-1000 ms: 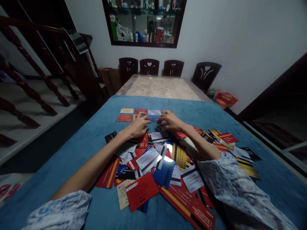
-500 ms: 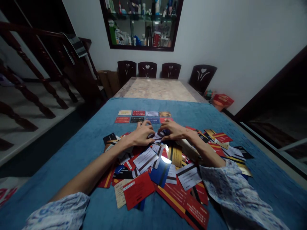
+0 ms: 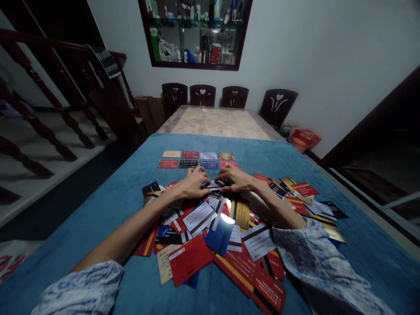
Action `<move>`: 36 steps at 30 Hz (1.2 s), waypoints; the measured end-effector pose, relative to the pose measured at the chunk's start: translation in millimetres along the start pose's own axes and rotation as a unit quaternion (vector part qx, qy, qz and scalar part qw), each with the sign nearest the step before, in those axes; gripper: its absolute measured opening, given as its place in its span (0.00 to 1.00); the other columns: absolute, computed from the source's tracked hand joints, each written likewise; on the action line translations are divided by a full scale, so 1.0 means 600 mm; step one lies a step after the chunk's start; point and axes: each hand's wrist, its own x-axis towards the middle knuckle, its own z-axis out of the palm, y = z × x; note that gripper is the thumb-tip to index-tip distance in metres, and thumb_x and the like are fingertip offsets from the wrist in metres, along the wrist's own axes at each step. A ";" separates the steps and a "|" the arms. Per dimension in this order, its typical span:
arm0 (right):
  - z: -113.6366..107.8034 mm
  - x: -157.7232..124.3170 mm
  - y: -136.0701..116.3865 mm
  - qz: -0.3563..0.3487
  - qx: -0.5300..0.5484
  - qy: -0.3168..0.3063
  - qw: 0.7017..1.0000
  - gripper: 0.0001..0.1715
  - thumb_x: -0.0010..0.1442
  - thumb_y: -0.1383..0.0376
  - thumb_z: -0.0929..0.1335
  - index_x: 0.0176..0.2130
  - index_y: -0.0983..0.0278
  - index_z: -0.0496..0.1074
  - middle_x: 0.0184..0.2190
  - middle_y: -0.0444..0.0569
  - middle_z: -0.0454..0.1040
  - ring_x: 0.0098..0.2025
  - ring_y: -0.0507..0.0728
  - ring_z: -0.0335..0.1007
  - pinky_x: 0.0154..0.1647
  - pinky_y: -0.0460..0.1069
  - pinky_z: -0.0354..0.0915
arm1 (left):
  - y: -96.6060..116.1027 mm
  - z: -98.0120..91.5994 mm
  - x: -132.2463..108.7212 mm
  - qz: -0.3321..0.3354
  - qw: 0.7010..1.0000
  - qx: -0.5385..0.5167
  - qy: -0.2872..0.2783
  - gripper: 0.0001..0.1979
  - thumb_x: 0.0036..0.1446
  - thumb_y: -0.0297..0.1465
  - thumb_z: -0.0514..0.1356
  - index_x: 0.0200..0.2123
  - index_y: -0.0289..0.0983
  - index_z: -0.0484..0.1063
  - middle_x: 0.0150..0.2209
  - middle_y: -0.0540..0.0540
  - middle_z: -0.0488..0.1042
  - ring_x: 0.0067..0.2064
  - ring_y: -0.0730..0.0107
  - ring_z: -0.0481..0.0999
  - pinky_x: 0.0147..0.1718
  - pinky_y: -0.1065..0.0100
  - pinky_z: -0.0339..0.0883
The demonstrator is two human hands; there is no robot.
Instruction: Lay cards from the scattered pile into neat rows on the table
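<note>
Between my two hands, at the far side of a loose heap of cards, a white card with a dark stripe (image 3: 215, 186) is held by its edges. My left hand (image 3: 195, 181) has its fingers closed on the card's left end. On the right end, the curled fingers of my right hand (image 3: 234, 178) grip it; the fingers partly hide the card. Below the hands lie a striped white card (image 3: 199, 217), a blue card (image 3: 219, 236), a red card (image 3: 190, 260) and a gold card (image 3: 241, 214), overlapping others.
Beyond my hands, cards lie in two rows, including a black card (image 3: 188, 164) and a cream card (image 3: 171, 154). More cards spread rightward, among them a red card (image 3: 305, 188). A blue cloth (image 3: 131, 188) covers the near table; chairs (image 3: 235, 96) stand behind.
The white card between my hands has tilted and come up slightly, showing a dark card beneath it. Both hands stay in nearly the same place.
</note>
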 end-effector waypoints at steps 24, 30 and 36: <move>0.020 0.008 -0.004 0.038 0.037 0.145 0.988 0.15 0.66 0.68 0.65 0.45 0.65 0.80 0.37 0.55 0.78 0.41 0.57 0.67 0.43 0.50 0.63 | -0.036 -0.004 0.006 -0.063 0.994 -0.045 0.077 0.14 0.61 0.28 0.55 0.39 0.39 0.83 0.44 0.42 0.80 0.56 0.55 0.72 0.57 0.50 0.63; 0.025 0.010 -0.013 0.100 0.008 0.152 0.983 0.17 0.65 0.69 0.65 0.51 0.64 0.77 0.41 0.56 0.76 0.43 0.58 0.69 0.45 0.50 0.64 | -0.052 0.009 0.010 -0.058 0.991 -0.052 0.112 0.17 0.58 0.25 0.55 0.45 0.39 0.81 0.48 0.41 0.79 0.54 0.57 0.73 0.55 0.54 0.67; 0.027 0.011 -0.023 0.135 -0.020 0.165 0.977 0.20 0.66 0.68 0.64 0.56 0.61 0.72 0.46 0.55 0.74 0.46 0.58 0.70 0.46 0.49 0.63 | -0.052 0.014 0.010 -0.066 0.990 -0.046 0.119 0.20 0.57 0.22 0.55 0.46 0.40 0.81 0.45 0.42 0.79 0.53 0.57 0.73 0.55 0.53 0.65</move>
